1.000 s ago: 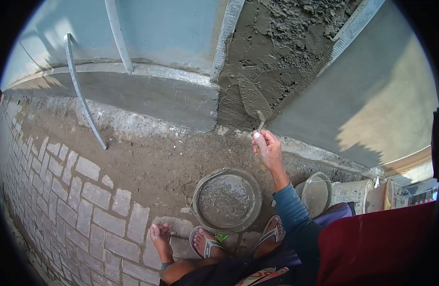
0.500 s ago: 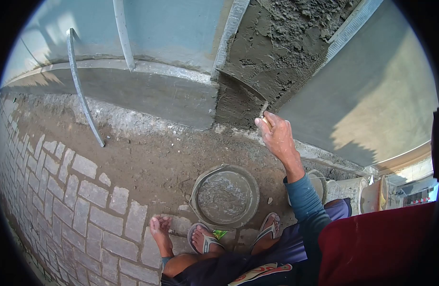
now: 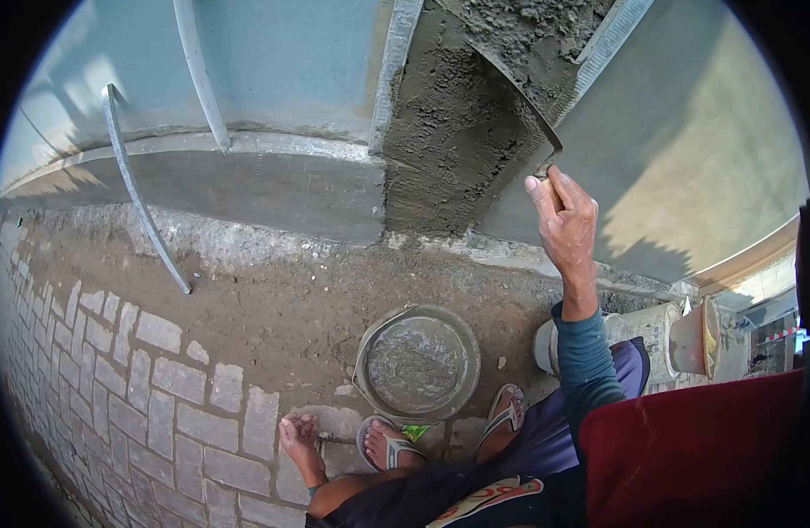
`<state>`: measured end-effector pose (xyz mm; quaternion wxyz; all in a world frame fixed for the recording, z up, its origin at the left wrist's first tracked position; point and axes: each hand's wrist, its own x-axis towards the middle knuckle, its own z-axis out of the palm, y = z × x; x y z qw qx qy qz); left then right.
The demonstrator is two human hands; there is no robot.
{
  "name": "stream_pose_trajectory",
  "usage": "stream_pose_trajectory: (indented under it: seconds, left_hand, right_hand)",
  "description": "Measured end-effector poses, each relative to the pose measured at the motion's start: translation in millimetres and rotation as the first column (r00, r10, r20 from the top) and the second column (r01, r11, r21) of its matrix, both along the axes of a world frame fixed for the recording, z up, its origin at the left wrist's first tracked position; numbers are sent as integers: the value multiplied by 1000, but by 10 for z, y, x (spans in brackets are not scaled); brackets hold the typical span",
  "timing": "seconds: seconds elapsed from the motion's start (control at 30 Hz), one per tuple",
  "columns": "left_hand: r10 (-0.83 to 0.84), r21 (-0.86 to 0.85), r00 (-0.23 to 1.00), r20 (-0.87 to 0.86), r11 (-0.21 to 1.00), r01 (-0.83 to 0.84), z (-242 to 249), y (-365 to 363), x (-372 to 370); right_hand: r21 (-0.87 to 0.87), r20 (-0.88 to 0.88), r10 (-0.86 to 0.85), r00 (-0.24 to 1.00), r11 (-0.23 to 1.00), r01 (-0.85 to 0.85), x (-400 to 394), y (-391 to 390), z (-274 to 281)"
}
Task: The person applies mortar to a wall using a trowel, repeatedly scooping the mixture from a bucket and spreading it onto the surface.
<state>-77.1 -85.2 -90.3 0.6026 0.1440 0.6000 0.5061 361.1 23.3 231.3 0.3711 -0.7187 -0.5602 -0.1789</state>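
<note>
My right hand [image 3: 570,220] is closed round the handle of a trowel [image 3: 526,101], whose thin blade lies edge-on against the wet mortar [image 3: 453,132] on the wall panel. The mortar is smoother low down and rough at the top. Down at the lower left, my left hand [image 3: 301,440] hangs beside my knee with its fingers curled; whether they hold anything cannot be made out. Between the wall and my feet stands a round bucket [image 3: 418,363] with grey mortar in it.
Pale strips [image 3: 394,75] border the mortar panel. A curved strip [image 3: 134,185] leans on the blue wall [image 3: 282,62] at the left. Buckets [image 3: 656,339] stand at the right beside my arm. Paving stones [image 3: 194,392] cover the lower left; bare soil runs along the wall.
My right hand has moved up and right with the trowel, and the blade now lies higher across the mortar. The view has shifted slightly. My left hand stays low beside my knee.
</note>
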Motion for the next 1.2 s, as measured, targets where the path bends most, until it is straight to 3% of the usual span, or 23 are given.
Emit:
stream_pose_trajectory:
  seconds: [0.13, 0.2, 0.27, 0.3, 0.43, 0.57, 0.77, 0.9, 0.93, 1.0, 1.07, 1.17, 1.2]
  left_hand:
    - [-25, -4, 1000, -1, 1000, 25, -68, 7, -7]
    - [-44, 7, 999, -12, 999, 44, -54, 15, -10]
    - [-38, 17, 999, -18, 999, 38, -1, 28, 5]
    - [-40, 21, 999, -23, 999, 40, 9, 25, -3]
    - [-43, -4, 998, -37, 999, 42, -1, 15, -17]
    - [-49, -14, 998, -33, 999, 49, 2, 15, 0]
    - [-37, -57, 999, -28, 998, 35, -22, 47, 38]
    - [-8, -54, 999, -33, 999, 6, -77, 82, -9]
    - [-12, -60, 999, -35, 998, 9, -89, 85, -28]
    - [0, -32, 1000, -24, 999, -1, -114, 105, -57]
    - [7, -8, 1000, -21, 1000, -7, -127, 113, -83]
    - [13, -4, 999, -38, 1000, -13, -70, 72, -79]
    - [5, -9, 998, -64, 1000, -6, -61, 69, -64]
  right_hand:
    - [-53, -23, 138, 990, 989, -139, -15, -35, -585]
    - [-180, -49, 233, 971, 955, -238, 10, -14, -987]
    - [-240, -56, 201, 978, 948, -208, 68, 25, -1233]
    - [-301, -54, 173, 984, 936, -181, 52, 55, -1233]
    - [-258, -82, 185, 979, 945, -200, 119, 57, -881]
    - [-133, -51, 118, 992, 983, -124, 151, -51, -305]
    - [53, 91, 11, 996, 998, -16, 209, -167, -59]
    - [128, 158, 76, 985, 987, -96, 164, -32, -27]
    - [110, 19, 164, 986, 980, -165, 96, 52, -38]
    - [155, -295, 359, 886, 932, -327, -51, 271, -111]
    - [338, -614, 538, 578, 841, -424, -330, 485, -69]
    - [484, -679, 665, 311, 724, -491, -446, 833, -70]
    - [489, -673, 671, 311, 719, -494, -408, 938, -72]
